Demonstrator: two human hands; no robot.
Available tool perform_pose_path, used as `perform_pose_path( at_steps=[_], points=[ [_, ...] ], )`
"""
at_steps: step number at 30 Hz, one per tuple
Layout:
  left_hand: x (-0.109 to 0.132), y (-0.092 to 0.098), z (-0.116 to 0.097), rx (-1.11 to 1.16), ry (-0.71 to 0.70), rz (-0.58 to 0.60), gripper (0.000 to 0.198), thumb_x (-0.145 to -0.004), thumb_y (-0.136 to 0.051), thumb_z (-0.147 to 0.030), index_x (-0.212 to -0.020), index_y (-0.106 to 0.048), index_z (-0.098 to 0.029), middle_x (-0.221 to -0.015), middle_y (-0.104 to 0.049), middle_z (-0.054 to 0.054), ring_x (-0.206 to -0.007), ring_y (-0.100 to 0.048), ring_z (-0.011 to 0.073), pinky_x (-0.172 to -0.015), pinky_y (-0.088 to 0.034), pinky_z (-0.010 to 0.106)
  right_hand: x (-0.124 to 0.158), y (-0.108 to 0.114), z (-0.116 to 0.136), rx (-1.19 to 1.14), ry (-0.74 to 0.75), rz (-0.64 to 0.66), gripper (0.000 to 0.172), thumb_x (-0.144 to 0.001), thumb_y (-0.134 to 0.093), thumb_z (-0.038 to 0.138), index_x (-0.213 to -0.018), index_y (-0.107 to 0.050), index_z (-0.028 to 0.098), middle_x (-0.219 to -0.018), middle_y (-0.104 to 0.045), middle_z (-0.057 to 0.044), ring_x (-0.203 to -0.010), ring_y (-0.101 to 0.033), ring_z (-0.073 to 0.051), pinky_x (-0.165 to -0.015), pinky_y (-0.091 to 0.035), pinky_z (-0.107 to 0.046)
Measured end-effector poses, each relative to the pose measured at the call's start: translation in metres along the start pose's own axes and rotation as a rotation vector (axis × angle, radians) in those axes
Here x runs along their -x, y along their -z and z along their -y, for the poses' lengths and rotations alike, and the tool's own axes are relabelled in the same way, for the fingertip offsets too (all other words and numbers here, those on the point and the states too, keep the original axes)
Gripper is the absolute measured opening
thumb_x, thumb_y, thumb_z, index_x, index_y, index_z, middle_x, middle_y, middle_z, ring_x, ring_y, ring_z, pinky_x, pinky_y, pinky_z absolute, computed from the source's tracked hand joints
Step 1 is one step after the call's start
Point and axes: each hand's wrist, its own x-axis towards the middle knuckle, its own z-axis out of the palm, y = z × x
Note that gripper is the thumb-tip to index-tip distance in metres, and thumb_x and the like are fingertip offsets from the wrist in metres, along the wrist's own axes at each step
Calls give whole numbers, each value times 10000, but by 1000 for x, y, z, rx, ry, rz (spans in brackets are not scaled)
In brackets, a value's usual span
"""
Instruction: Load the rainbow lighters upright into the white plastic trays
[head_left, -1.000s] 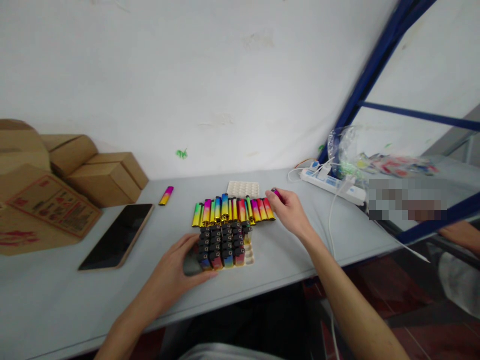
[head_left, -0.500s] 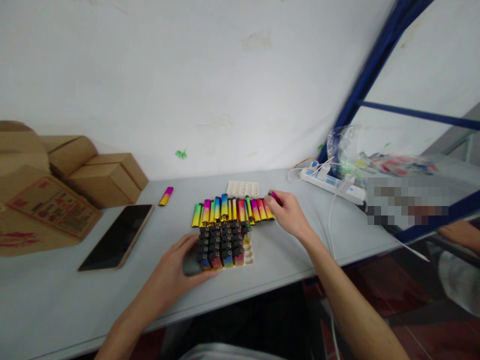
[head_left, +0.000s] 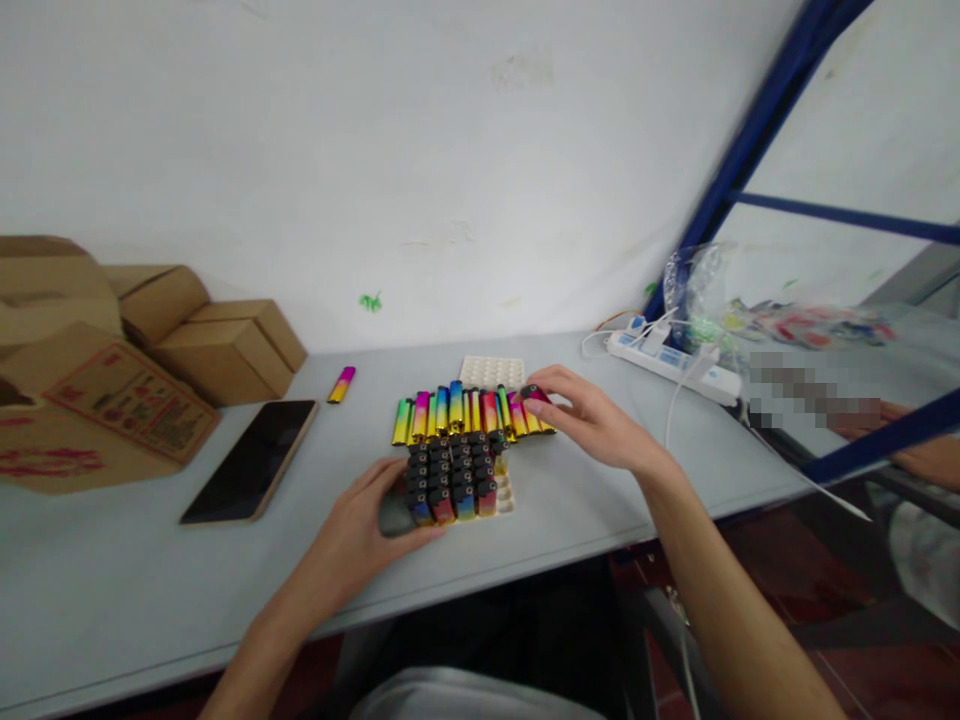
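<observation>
- The right hand [head_left: 592, 425], right of centre, is closed in a pinch on a pink lighter [head_left: 534, 393]. The lighter is held at the right end of the row of loose lighters [head_left: 450, 412] lying side by side mid-frame.
- The left hand [head_left: 367, 525], lower centre, is curled around the left near corner of the tray [head_left: 505, 503], which is gripped and steadied.
- A knock is judged possible. The right hand hangs just over the loose row, and a sweep could scatter it across the table [head_left: 150, 580].
- The upright lighters [head_left: 450, 475] could be toppled if the tray is tugged, since they stand packed close, caps up.
- Most sockets of the tray are filled with these upright lighters; a few on its right side are seen bare.
- A second white tray [head_left: 491, 371], just behind the row, is seen with nothing in it.
- A clear plastic bag [head_left: 705, 290], upper right, holds coloured items too blurred to be told.
- The cardboard boxes [head_left: 225, 345] at the left are shut, and their contents are hidden.
</observation>
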Motion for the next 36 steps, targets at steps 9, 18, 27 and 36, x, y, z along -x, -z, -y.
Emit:
perform_pose_path(
  at_steps=[9, 18, 27, 36],
  points=[
    [0, 1, -2, -7, -17, 6, 611, -772, -800, -559, -1235, -654, -186, -1238, -712, 98, -1117, -711, 293, -973, -594, 379, 3, -3, 22, 54, -37, 240, 163, -952, -714, 351, -982, -728, 191, -892, -735, -28, -799, -684, -171, -743, -529, -282],
    [-1, 2, -5, 11, -10, 11, 619, -757, -816, -553, -1232, -653, -190, -1223, -710, 95, -1116, -706, 300, -977, -591, 399, 1, -23, 20, 256, -45, 197, 269, -834, -829, 191, -948, -585, 191, -903, -670, -9, -778, -672, -173, -714, -525, -286],
    [-1, 1, -3, 28, 5, 27, 645, -754, -820, -542, -1268, -636, -198, -1253, -698, 99, -1145, -690, 310, -1004, -576, 424, 8, -24, 27, 261, 26, 216, 200, -914, -753, 190, -958, -558, 208, -947, -635, -14, -810, -649, -168, -740, -516, -287],
    [0, 2, -7, 29, 47, 39, 646, -749, -810, -555, -1254, -643, -188, -1268, -697, 112, -1161, -689, 317, -1022, -572, 438, 5, -21, 23, 295, 26, 231, 199, -904, -754, 183, -974, -571, 216, -969, -662, -25, -816, -664, -182, -746, -520, -302]
  ],
)
